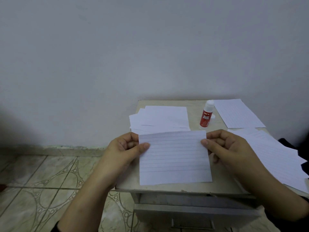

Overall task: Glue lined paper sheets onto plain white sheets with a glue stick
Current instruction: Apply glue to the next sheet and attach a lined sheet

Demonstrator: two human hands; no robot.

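Above the table [217,180], lined sheet [174,158] pinched between left hand [124,148], right hand [229,148]

Both forearms reach forward from the lower edge of the view, bare to the wrists, and converge slightly toward each other. The left hand [124,147] is half-closed, its thumb laid flat and pointing toward the right hand, its fingers curled underneath so that thumb and fingers pinch the near-left edge of the lined sheet [174,157] held between the two hands. The right hand [224,148] mirrors it at the same height, thumb tip pressed on the sheet's opposite edge and pointing back at the left hand, fingers folded behind, knuckles turned outward.
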